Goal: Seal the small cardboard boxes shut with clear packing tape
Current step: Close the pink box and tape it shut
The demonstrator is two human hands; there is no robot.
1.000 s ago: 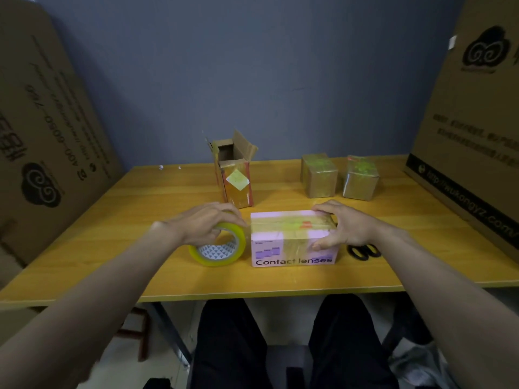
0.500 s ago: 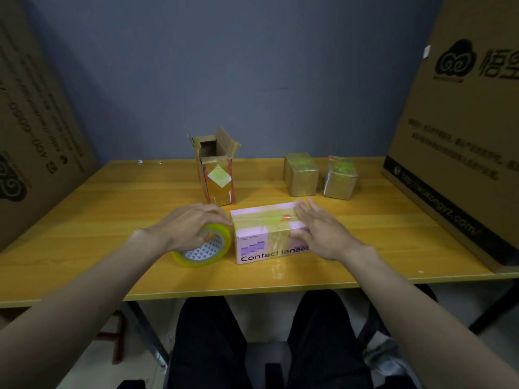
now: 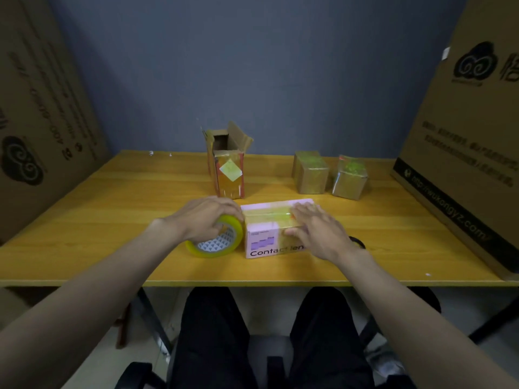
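Left hand [image 3: 206,219] is curled over the top of the tape roll [image 3: 216,238], a firm grip with the fingers wrapped round its rim, and the roll stands on edge on the worktop [image 3: 112,220]. Just to the right of that grip, touching the roll, sits the pink box [image 3: 262,238], lettered "Contact len…" on its near face, with a clear tape strip [image 3: 269,216] running along its top. Right hand [image 3: 317,230] lies flat on that box, fingers straight and spread, pressing the top, so no grip there, just an open palm. Just beyond the right wrist, a dark scissor handle [image 3: 358,242] peeks out. Beyond the left hand stands a tall open box [image 3: 227,167], flaps up, a yellow sticker on its front. Beyond the right hand, well apart from it, two small brown boxes [image 3: 311,172] [image 3: 349,178] sit side by side, glossy with tape. Large cartons [image 3: 460,122] lean at either edge.
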